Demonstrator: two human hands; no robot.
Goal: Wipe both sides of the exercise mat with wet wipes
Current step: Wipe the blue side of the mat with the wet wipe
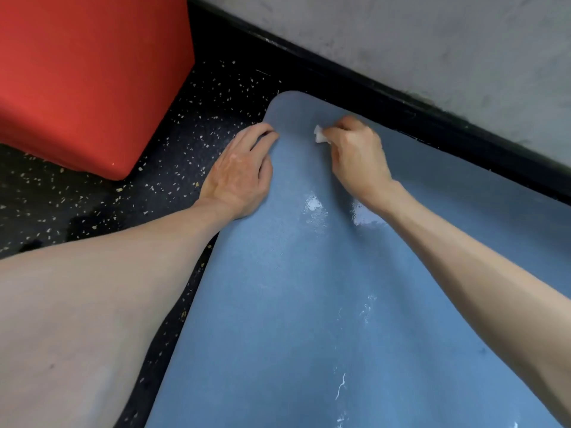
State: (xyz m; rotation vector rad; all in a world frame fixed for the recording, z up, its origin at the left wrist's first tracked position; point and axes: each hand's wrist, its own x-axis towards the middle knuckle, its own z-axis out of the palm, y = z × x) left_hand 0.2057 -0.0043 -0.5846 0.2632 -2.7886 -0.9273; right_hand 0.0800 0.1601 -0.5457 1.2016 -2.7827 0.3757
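Note:
A blue exercise mat (296, 304) lies flat on the floor, running from the bottom of the view up to a rounded far corner near the wall. Wet shiny patches and thin white streaks mark its surface. My left hand (241, 171) lies on the mat's left edge near that corner, its fingertips curled at the edge. My right hand (355, 152) grips a small crumpled white wet wipe (319, 135) and presses it onto the mat close to the far end. Most of the wipe is hidden inside the fist.
A big red block (83, 75) stands on the dark speckled floor (92, 205) to the left of the mat. A grey wall (432, 50) with a black skirting strip (386, 106) runs diagonally just beyond the mat's far edge.

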